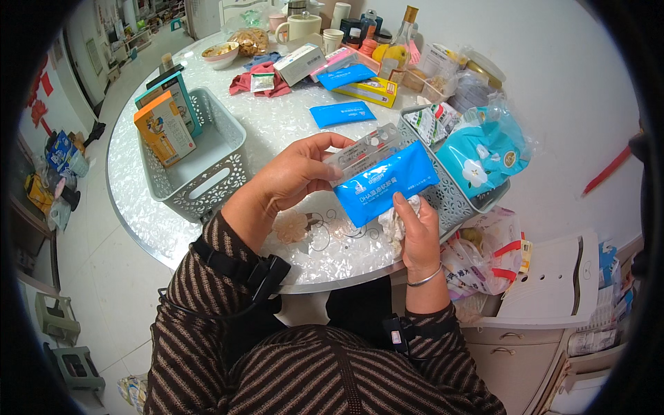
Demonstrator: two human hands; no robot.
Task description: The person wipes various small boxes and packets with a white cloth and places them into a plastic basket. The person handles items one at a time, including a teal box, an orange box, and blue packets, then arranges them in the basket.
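Over the round table [249, 264], my left hand [298, 174] pinches the near end of a silver blister pack [365, 150] with several opened pockets. My right hand [420, 233] grips a blue foil sachet [386, 181] of softgel capsules, thumb on its lower edge. A crumpled white tissue or cloth [392, 224] is also in that hand, beneath the sachet. The sachet overlaps part of the blister pack. Two more blue sachets, one flat on the table [342, 114] and one on a yellow box [346, 77], lie beyond my hands.
To the left stands a grey-green plastic basket [207, 192] holding an orange box [163, 129] and a teal box [181, 98]. Another basket [448, 197] at right bears a teal soft pack [485, 155]. Behind are a white box [300, 63], a red cloth [277, 83], a glass bottle [399, 52] and a bowl [220, 54].
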